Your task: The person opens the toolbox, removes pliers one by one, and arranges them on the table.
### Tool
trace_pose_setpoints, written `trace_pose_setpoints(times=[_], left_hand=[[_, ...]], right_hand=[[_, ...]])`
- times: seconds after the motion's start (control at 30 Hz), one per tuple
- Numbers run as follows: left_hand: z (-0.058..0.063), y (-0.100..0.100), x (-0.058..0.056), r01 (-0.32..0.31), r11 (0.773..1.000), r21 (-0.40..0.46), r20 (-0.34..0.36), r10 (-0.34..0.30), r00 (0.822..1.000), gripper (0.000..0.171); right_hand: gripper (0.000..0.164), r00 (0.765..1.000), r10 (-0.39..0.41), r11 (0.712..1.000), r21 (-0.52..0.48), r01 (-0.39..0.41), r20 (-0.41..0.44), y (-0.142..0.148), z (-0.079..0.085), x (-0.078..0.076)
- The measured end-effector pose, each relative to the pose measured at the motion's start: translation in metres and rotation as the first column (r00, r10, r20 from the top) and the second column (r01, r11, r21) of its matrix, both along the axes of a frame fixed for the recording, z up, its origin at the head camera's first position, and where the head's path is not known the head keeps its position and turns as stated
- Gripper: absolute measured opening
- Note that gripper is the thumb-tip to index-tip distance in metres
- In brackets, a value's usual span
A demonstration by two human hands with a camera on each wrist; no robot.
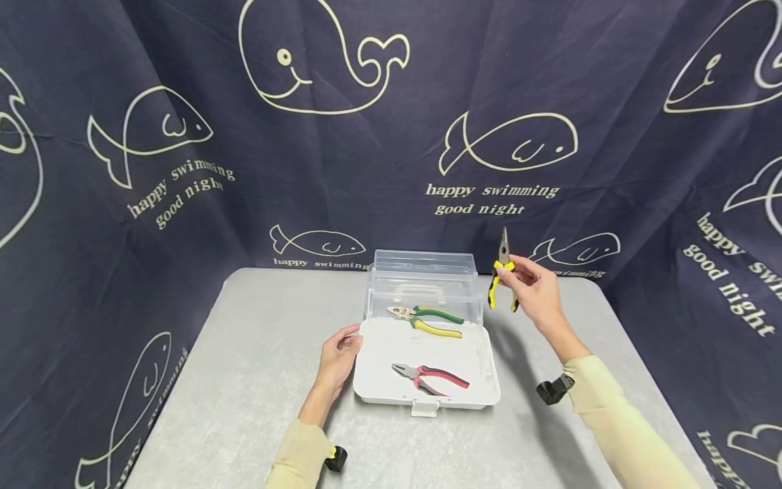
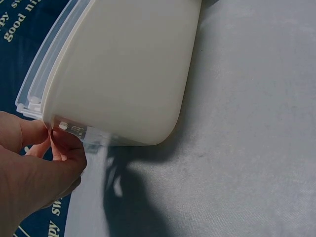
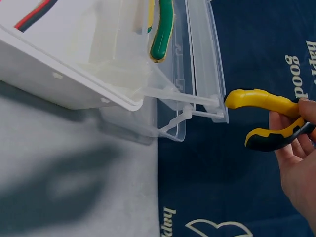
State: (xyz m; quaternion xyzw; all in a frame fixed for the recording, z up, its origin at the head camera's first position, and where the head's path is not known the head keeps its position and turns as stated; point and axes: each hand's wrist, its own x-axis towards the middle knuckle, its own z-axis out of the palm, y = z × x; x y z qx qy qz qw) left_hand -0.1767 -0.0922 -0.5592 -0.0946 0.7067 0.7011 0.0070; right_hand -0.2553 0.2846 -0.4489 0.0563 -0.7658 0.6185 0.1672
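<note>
My right hand (image 1: 537, 293) pinches yellow-and-black needle-nose pliers (image 1: 504, 265) in the air right of the box, nose up, handles spread. In the right wrist view, the handles (image 3: 264, 101) hang past the fingers. A white plastic toolbox (image 1: 425, 405) stands with its clear lid (image 1: 424, 261) raised at the back. My left hand (image 1: 338, 356) holds its left rear edge; the left wrist view shows thumb and fingers pinching the rim by the hinge. Red-and-black pliers (image 1: 436, 375) lie at the toolbox's front. Behind them are green-and-yellow pliers (image 1: 430, 322), near the lid.
The toolbox rests on a grey table (image 1: 244, 380). A dark blue curtain (image 1: 342, 156) with white whale and fish drawings hangs behind and at both sides. The box's front latch (image 1: 424, 408) hangs down. Each wrist wears a small black camera (image 1: 554, 389).
</note>
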Motion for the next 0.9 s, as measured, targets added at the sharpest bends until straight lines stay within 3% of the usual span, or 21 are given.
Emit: trace_pose_setpoints(times=[0.17, 0.3, 0.6, 0.8, 0.9], left_hand=[[-0.001, 0.0, 0.0, 0.001, 1.0, 0.004, -0.006, -0.001, 1.0, 0.033], [-0.001, 0.0, 0.0, 0.001, 1.0, 0.007, -0.02, -0.001, 1.0, 0.033], [0.0, 0.001, 0.001, -0.004, 1.0, 0.01, -0.01, 0.004, 1.0, 0.033], [0.001, 0.002, 0.002, -0.003, 1.0, 0.016, -0.012, 0.003, 1.0, 0.035], [0.01, 0.002, 0.004, 0.007, 1.0, 0.017, -0.008, -0.007, 1.0, 0.035]], right_hand=[[0.034, 0.999, 0.037, 0.974, -0.224, -0.031, 0.022, 0.01, -0.007, 0.01], [0.032, 0.999, 0.038, 0.95, -0.31, -0.025, 0.036, 0.02, -0.015, 0.019], [0.033, 0.988, 0.024, 0.945, -0.326, 0.026, 0.15, 0.039, -0.042, 0.035], [0.052, 0.964, 0.011, 0.947, -0.313, 0.075, 0.266, 0.047, -0.066, 0.049], [0.061, 0.951, -0.002, 0.951, -0.294, 0.097, 0.31, 0.051, -0.081, 0.056]])
